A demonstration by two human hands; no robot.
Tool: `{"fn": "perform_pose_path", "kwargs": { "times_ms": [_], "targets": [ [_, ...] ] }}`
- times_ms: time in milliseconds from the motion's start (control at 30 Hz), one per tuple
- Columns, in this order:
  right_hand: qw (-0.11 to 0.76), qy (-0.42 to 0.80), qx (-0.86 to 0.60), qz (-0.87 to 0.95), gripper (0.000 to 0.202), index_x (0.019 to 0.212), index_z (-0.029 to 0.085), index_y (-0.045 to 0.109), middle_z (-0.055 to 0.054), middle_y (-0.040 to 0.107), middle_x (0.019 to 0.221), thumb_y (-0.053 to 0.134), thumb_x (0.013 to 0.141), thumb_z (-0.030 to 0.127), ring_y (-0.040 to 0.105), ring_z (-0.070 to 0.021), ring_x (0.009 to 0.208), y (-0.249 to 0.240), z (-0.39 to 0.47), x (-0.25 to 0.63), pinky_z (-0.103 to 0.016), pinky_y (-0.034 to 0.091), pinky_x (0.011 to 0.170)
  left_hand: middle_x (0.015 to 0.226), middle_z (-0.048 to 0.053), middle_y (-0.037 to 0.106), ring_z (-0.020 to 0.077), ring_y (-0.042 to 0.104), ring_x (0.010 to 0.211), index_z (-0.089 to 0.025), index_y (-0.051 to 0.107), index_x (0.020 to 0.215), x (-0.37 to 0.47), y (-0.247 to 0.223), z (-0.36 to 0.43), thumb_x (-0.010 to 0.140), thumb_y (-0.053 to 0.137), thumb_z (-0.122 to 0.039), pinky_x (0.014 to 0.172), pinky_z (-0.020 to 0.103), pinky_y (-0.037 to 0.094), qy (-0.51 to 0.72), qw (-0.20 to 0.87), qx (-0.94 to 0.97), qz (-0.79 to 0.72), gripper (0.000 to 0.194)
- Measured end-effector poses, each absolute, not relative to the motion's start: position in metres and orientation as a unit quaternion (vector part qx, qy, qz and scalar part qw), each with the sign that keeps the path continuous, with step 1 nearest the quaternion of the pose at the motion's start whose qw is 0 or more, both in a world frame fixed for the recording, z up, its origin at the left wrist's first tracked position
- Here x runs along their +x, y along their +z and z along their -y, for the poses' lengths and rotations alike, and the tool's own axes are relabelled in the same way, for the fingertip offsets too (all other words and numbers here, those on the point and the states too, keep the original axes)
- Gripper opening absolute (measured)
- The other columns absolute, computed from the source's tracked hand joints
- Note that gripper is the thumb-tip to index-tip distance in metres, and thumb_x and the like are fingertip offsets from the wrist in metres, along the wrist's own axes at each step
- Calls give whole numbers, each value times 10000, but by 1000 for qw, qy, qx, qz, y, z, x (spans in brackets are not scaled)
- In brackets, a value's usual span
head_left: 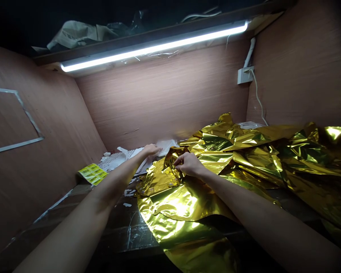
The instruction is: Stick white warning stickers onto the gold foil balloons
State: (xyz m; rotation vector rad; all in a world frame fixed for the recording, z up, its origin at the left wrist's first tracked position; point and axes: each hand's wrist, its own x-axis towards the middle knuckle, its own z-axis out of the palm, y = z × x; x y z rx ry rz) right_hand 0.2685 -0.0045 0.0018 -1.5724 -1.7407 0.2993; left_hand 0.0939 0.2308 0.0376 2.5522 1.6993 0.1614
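Note:
Shiny gold foil sheets point(184, 201) lie crumpled over the middle and right of the dark table. My right hand point(189, 164) has its thumb and fingers pinched together on the edge of a gold foil piece, left of the main heap. My left hand point(152, 149) reaches farther back, over white papers point(118, 160) near the back wall. Its fingers point right, beside a whitish translucent sheet point(167, 145); they are blurred, and whether they grip anything cannot be made out.
A yellow sticker sheet point(93, 173) lies at the left. Small white scraps point(127, 204) dot the dark tabletop point(136, 231). Wooden panels enclose the left, back and right. A lit tube lamp point(156, 46) runs under the shelf; a white socket box point(245, 75) with a cable hangs at right.

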Motion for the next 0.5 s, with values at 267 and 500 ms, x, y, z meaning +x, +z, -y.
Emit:
{"fn": "perform_pose_path", "kwargs": {
  "times_ms": [267,500],
  "targets": [
    [376,114,-616,683,217,943,201,853,-52,820,866,766,750,153,753,-176,819,4,7,268,-204,552,762,1273,116,654,264,639,1153,-154,645,1237,122,40,-240,982,617,-468,1000,492,525,62,11,811,-582,406],
    [375,100,-613,688,204,934,212,854,-46,821,882,769,758,156,751,-174,827,4,6,270,-211,558,797,1185,106,692,247,676,1073,-140,669,1180,111,58,-247,987,600,-499,949,449,554,59,28,805,-590,413]
  ]
}}
